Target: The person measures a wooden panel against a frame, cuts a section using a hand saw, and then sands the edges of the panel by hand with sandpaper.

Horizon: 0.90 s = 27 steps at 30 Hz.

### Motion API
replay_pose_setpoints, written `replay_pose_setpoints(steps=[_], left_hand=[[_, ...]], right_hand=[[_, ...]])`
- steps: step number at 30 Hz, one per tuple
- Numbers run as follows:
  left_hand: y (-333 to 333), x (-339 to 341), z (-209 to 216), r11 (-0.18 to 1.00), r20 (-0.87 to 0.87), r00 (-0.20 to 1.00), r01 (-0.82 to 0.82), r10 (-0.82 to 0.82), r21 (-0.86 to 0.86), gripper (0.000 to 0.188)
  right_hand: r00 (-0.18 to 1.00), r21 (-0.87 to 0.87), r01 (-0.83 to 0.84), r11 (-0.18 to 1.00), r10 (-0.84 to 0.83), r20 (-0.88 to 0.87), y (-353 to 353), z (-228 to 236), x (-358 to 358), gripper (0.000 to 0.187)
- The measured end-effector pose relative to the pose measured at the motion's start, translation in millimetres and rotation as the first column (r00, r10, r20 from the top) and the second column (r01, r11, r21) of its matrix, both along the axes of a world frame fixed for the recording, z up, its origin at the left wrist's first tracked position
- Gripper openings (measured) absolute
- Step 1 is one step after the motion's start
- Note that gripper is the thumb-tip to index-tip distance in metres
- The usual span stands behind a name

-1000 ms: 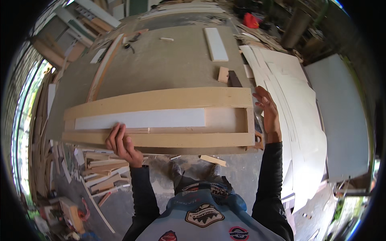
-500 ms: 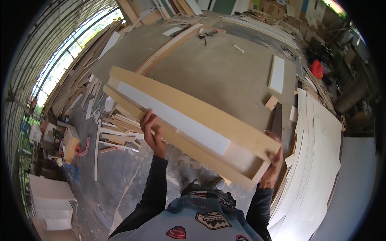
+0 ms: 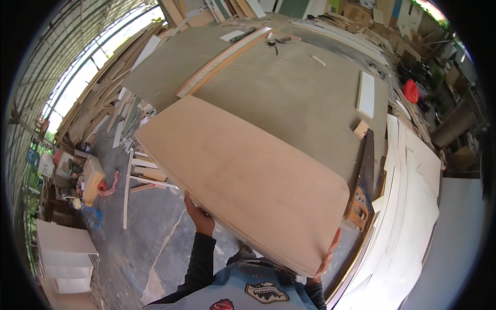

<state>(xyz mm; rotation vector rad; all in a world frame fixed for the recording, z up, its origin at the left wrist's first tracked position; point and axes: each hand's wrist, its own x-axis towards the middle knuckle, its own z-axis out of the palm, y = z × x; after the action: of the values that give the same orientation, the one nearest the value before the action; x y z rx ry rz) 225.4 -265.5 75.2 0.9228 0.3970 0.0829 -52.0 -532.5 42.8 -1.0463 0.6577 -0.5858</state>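
Both hands carry a long wooden box-like panel (image 3: 243, 181), its broad flat light-brown face turned up and its front corner on the right rounded. My left hand (image 3: 199, 214) grips the near long edge from below, fingers mostly hidden under it. At the right end, my right hand (image 3: 330, 253) presses against the short edge, partly hidden behind the panel. Just right of the panel, a handsaw (image 3: 362, 186) with a wooden handle lies along the edge of the large work board (image 3: 305, 82). The panel covers the near part of that board.
On the board lie a long wooden strip (image 3: 222, 63), a white strip (image 3: 366, 94), a small wood block (image 3: 361, 129) and a small black tool (image 3: 272, 44). White sheets (image 3: 408, 186) are stacked at right. Offcuts (image 3: 147, 168) and a coiled red hose (image 3: 108, 187) lie at left.
The panel has been tilted over: its hollow side with the white strip has turned out of sight, and the broad flat face shows. Both hands have shifted lower; the saw's handle is now uncovered.
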Motion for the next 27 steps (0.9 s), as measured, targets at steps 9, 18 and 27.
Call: replay_pose_setpoints(steps=[9, 18, 27], left_hand=[[38.2, -7.3, -155.9, 0.992, 0.246, 0.961, 0.123, -0.127, 0.029, 0.062], [-18.5, 63.2, -137.5, 0.927, 0.125, 0.977, 0.202, -0.171, -0.315, 0.071], [-94.9, 178.0, -164.6, 0.996, -0.330, 0.944, 0.020, 0.010, 0.087, 0.072]], right_hand=[[0.993, 0.151, 0.077, 0.985, -0.090, 0.076, 31.3, -47.2, -9.0, 0.101], [0.973, 0.120, 0.147, 0.982, -0.165, 0.161, 16.4, -59.1, 27.1, 0.096], [0.910, 0.101, 0.345, 0.933, -0.359, 0.209, -10.8, -78.2, 97.0, 0.083]])
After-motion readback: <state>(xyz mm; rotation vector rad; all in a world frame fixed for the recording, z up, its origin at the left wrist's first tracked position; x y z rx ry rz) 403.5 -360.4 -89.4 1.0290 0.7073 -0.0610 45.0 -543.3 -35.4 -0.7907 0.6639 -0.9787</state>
